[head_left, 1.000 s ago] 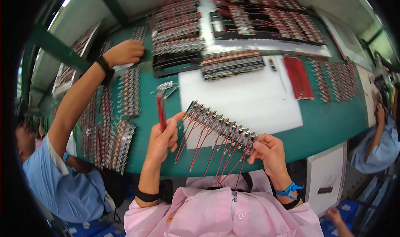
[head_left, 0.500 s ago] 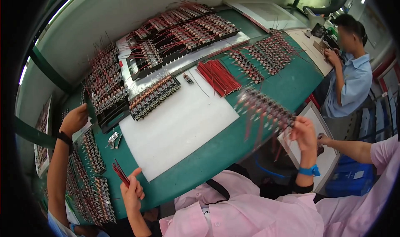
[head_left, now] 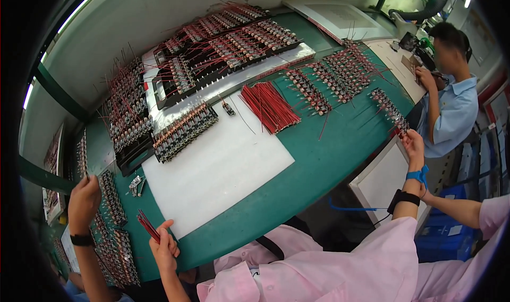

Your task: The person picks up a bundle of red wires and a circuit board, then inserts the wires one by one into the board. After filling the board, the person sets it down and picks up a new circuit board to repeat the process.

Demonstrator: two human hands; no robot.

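My left hand (head_left: 166,248) is closed around a small bundle of red wires (head_left: 148,225), over the table's front edge at the left. Far out to the right, my right hand (head_left: 413,144) pinches the near end of a strip of small circuit boards (head_left: 390,111). That strip is at the table's right part; whether it touches the surface I cannot tell. Between my hands lies a white foam sheet (head_left: 223,169). A pile of loose red wires (head_left: 270,106) is at its far right corner, and a row of boards (head_left: 186,132) stands along its far left edge.
Black trays of wired boards (head_left: 234,41) fill the back. More strips (head_left: 340,71) lie at the right, others (head_left: 114,249) at the left. A co-worker's hand (head_left: 85,198) lifts a strip at the left. Another person (head_left: 451,100) sits at the right; a pink-sleeved arm (head_left: 457,209) reaches in below.
My right hand has moved right and away from me, carrying the strip to the table's right part. My left hand keeps its wires. The left co-worker's hand has come nearer with a strip.
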